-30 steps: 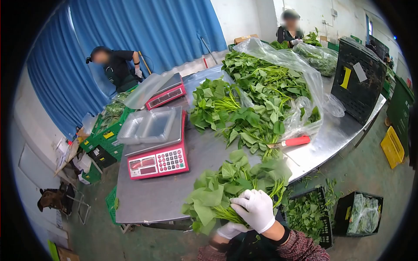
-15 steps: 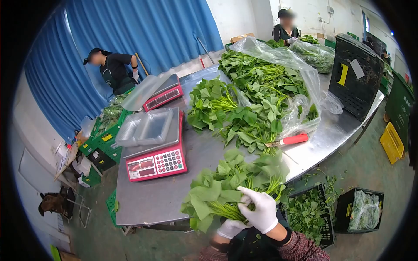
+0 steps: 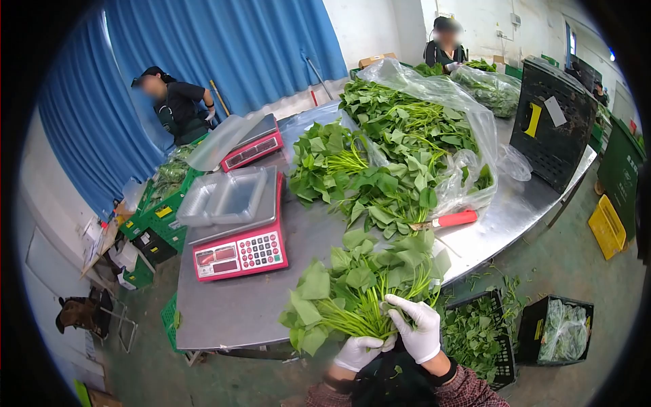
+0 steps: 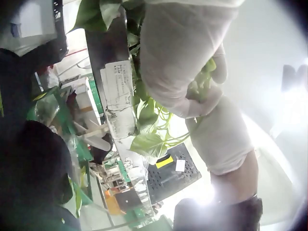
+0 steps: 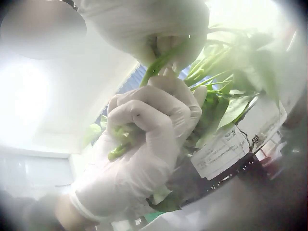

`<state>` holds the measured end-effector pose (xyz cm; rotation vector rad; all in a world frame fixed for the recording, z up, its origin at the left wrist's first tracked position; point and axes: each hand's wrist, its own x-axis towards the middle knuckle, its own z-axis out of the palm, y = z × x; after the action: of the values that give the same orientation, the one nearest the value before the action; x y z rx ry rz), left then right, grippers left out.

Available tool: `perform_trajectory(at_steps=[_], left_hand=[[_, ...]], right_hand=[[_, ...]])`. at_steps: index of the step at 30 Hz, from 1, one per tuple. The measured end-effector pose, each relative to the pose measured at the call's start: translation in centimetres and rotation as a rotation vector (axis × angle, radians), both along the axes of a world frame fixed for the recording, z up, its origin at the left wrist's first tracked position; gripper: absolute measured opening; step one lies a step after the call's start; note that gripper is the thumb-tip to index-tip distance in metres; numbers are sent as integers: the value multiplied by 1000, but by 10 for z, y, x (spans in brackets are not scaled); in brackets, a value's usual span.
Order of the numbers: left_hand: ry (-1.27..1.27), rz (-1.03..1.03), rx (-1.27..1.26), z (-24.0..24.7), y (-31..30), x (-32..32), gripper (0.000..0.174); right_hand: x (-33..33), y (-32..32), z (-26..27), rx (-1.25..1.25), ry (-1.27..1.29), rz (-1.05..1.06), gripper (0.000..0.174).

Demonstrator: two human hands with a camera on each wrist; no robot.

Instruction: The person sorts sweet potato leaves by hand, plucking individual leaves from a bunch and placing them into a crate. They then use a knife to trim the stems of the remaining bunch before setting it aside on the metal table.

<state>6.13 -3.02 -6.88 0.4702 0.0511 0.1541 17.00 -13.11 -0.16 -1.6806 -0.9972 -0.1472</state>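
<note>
A bunch of long-stemmed leafy greens [image 3: 369,281] is held just over the near table edge, leaves fanned away from me. My white-gloved left hand [image 3: 359,353] grips the gathered stems from below; in the right wrist view its fingers [image 5: 149,113] curl round them and cut stem ends poke out. My gloved right hand [image 3: 419,331] is at the right side of the bunch, thumb and fingers pinching some stems. In the left wrist view the right hand [image 4: 221,137] meets the left hand [image 4: 183,53] at the stems.
A large pile of greens [image 3: 407,149] lies in an opened plastic bag, a red-handled knife [image 3: 451,219] beside it. Clear trays [image 3: 224,197] sit on a red scale [image 3: 241,254]. Crates of greens [image 3: 475,339] stand on the floor at right. Two people work beyond the table.
My right hand has come off the top of the bunch down to its right side, its fingers opening and then closing on stems. The bunch has spread wider, and more of my left hand shows.
</note>
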Motion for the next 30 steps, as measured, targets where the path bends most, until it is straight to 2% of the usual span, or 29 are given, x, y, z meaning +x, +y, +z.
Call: perform_trajectory(at_steps=[2, 4, 8, 11, 14, 16, 17, 19, 20, 23, 27, 30], left_hand=[[87, 18, 79, 10, -2, 2, 42], [106, 19, 116, 13, -2, 3, 38], [179, 38, 167, 15, -5, 3, 27], [145, 50, 194, 7, -5, 2, 25], [156, 21, 232, 7, -3, 3, 24], [175, 32, 251, 2, -6, 4, 26], [195, 47, 272, 1, -7, 4, 28], [181, 47, 272, 0, -8, 4, 28], [167, 49, 271, 0, -8, 3, 27], [194, 47, 267, 5, -6, 3, 27], [139, 78, 250, -4, -7, 4, 27], [210, 146, 317, -6, -10, 3, 22]], right_hand=[[2, -1, 1, 0, -7, 6, 36], [3, -2, 2, -15, -67, 59, 38], [2, -2, -5, 6, -24, 91, 42], [3, -4, -10, -59, -2, 112, 45], [2, -4, -1, -107, -65, 45, 42], [5, -3, 4, -274, -102, 46, 37], [7, -3, 5, -274, -102, 44, 37], [11, 0, 3, -338, -309, 80, 33], [12, 4, 1, -257, -340, 52, 25], [15, 5, 1, -331, -429, 84, 20], [15, 6, -1, -414, -548, 67, 18], [14, 4, 1, -442, -572, 89, 18]])
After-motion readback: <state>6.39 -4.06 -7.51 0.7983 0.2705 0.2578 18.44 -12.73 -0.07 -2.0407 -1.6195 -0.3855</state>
